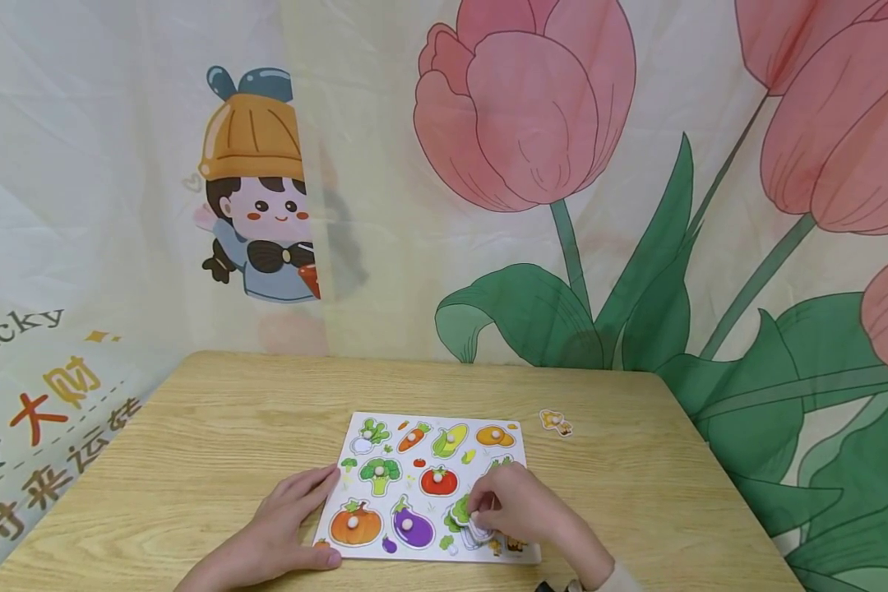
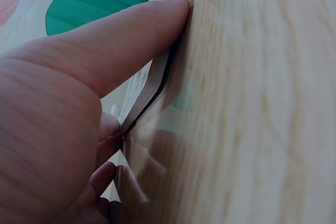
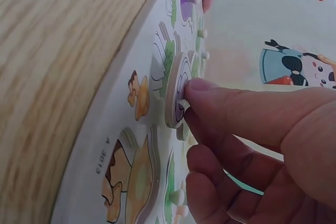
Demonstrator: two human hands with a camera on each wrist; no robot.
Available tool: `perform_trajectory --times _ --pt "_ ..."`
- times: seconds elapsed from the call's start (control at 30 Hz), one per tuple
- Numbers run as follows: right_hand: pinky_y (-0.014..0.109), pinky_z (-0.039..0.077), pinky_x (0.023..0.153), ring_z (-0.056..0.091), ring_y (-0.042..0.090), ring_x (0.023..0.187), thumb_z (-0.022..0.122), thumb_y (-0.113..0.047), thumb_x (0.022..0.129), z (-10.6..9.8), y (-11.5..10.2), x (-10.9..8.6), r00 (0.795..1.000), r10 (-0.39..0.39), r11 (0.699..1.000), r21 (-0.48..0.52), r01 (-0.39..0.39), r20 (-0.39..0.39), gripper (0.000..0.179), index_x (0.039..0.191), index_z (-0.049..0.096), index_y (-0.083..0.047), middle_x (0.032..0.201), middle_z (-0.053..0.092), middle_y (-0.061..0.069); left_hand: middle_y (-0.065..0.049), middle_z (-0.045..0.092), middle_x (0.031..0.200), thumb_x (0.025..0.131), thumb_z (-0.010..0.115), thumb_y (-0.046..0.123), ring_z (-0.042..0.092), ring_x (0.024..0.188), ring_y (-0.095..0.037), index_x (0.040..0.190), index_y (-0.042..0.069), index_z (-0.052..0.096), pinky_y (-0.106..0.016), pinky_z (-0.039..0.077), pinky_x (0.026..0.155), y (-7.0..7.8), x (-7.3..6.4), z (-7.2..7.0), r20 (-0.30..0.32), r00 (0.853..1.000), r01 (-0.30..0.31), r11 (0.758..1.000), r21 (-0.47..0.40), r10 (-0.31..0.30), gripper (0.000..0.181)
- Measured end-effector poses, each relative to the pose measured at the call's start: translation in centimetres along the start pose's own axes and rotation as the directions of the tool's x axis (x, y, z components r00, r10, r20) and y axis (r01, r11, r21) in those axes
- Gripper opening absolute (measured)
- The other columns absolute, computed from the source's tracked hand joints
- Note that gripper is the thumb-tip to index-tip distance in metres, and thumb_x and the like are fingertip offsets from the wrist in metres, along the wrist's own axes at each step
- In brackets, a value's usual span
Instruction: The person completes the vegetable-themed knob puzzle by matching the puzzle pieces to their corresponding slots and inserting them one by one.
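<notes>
My right hand (image 1: 514,501) pinches a leafy green-and-white cabbage piece (image 3: 174,95) by its small knob (image 3: 182,103) between thumb and fingers. The piece is raised and tilted over its matching outline (image 3: 160,66) at the front right of a white vegetable puzzle board (image 1: 407,555). In the head view the hand partly covers it. My left hand (image 1: 284,522) lies at the board's left end with fingers extended along the side. Its thumb (image 2: 157,17) touches the front edge near the corner.
Other knobbed pieces sit in the board, among them an eggplant (image 1: 414,526), a pumpkin (image 1: 358,526) and a tomato (image 1: 439,483). A mushroom piece (image 1: 556,423) lies on the wooden table (image 1: 215,444) beyond the board's right side. A mushroom-shaped recess (image 3: 123,174) shows at the near right corner.
</notes>
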State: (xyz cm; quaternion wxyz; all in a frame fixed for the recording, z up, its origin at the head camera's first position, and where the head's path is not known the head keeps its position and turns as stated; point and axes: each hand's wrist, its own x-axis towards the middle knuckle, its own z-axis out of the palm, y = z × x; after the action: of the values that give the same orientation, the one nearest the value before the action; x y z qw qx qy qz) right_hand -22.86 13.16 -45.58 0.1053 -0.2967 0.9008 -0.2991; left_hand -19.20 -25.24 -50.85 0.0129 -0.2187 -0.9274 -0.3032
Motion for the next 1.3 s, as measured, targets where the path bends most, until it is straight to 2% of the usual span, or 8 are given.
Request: perform_trajectory --times 0.2,0.47,0.9,1.3 --pt "0.019 0.049 0.069 0.053 0.0 0.072 0.083 -0.008 0.092 0.5 -0.1 0.2 1.0 0.012 1.0 -0.025 -0.012 0.009 0.015 0.088 0.079 -0.021 0.075 0.063 -0.016 -0.018 0.039 0.166 0.076 0.084 0.07 0.03 0.148 -0.046 0.161 0.0 0.043 -0.076 0.031 0.11 0.0 0.0 0.0 0.001 1.0 0.003 1.0 0.0 -0.003 0.118" --pt "0.02 0.048 0.07 0.053 0.001 0.073 0.085 -0.009 0.09 0.9 -0.3 0.4 1.0 -0.016 0.998 -0.062 0.017 0.011 0.014 0.088 0.079 -0.021 0.075 0.062 -0.017 -0.018 0.039 0.166 0.076 0.085 0.068 0.032 0.147 -0.046 0.161 0.0 0.043 -0.076 0.033 0.109 0.1 0.0 -0.1 -0.005 1.0 -0.009 1.0 0.02 0.009 0.117" --pt "0.019 0.048 0.069 0.052 -0.001 0.071 0.085 -0.009 0.09 1.5 -0.3 0.5 1.0 -0.019 0.998 -0.055 0.019 0.005 0.016 0.088 0.078 -0.022 0.075 0.061 -0.018 -0.019 0.041 0.165 0.076 0.085 0.068 0.033 0.146 -0.046 0.16 -0.001 0.044 -0.076 0.033 0.108 0.0 -0.1 0.1 -0.017 1.0 -0.021 1.0 0.011 0.021 0.116" --pt "0.018 0.048 0.067 0.052 -0.001 0.07 0.085 -0.009 0.091 1.6 -0.1 0.6 1.0 -0.006 0.999 -0.042 0.006 0.009 0.015 0.087 0.078 -0.023 0.073 0.061 -0.018 -0.018 0.04 0.166 0.076 0.084 0.07 0.032 0.147 -0.045 0.161 0.0 0.043 -0.076 0.032 0.109 -0.1 0.0 0.1 -0.009 1.0 -0.006 1.0 0.005 0.006 0.117"
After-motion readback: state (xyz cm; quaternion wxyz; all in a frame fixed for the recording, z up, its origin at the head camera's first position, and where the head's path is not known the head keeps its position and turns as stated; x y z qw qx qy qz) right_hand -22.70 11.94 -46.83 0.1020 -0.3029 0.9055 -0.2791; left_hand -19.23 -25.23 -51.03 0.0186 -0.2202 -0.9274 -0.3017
